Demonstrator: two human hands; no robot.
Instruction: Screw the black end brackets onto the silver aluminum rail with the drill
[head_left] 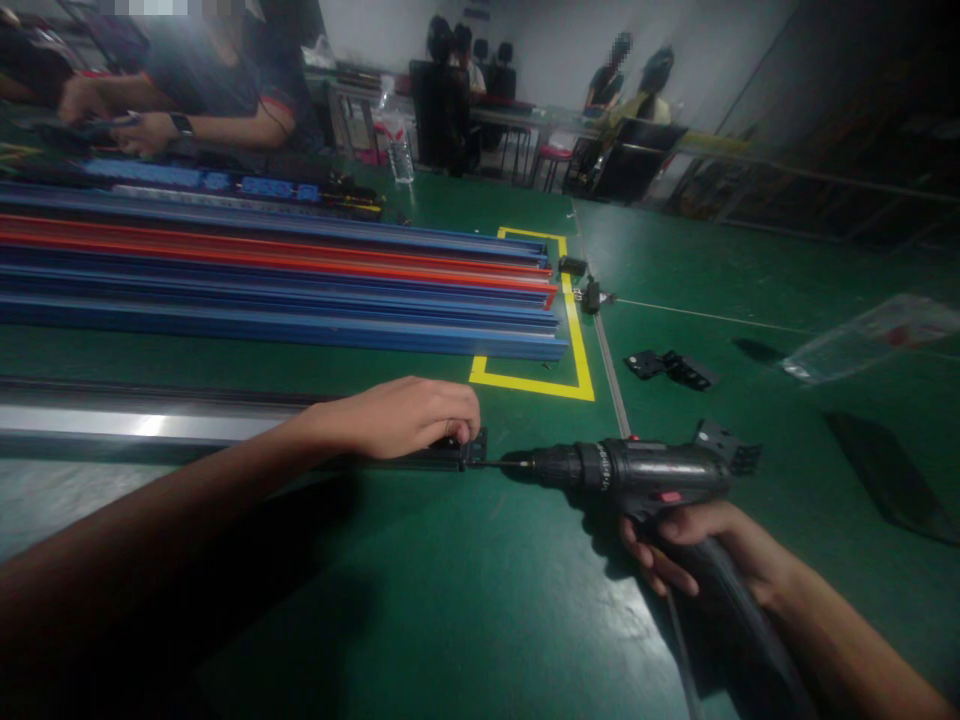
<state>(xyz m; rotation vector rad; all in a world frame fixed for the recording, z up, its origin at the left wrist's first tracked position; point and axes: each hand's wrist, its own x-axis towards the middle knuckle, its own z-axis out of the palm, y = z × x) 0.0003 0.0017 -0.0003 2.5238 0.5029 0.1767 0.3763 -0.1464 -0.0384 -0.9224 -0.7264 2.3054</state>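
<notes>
My right hand (697,550) is wrapped round the grip of a black power drill (660,470), which lies level and points left. The drill's thin bit (499,463) reaches the end of a long dark and silver rail (172,422). At that same end, my left hand (420,415) is closed, its fingers curled down on a small black end piece (478,443). The fingertips partly hide this piece. Whether the bit sits in a screw cannot be made out.
Blue and orange rails (300,300) lie behind, ending inside yellow tape (525,385). Black brackets (671,368), a lying bottle (862,340) and a dark flat object (889,470) are at right. Across the table, a person's hands (146,130) hold something; a bottle (397,145) stands nearby.
</notes>
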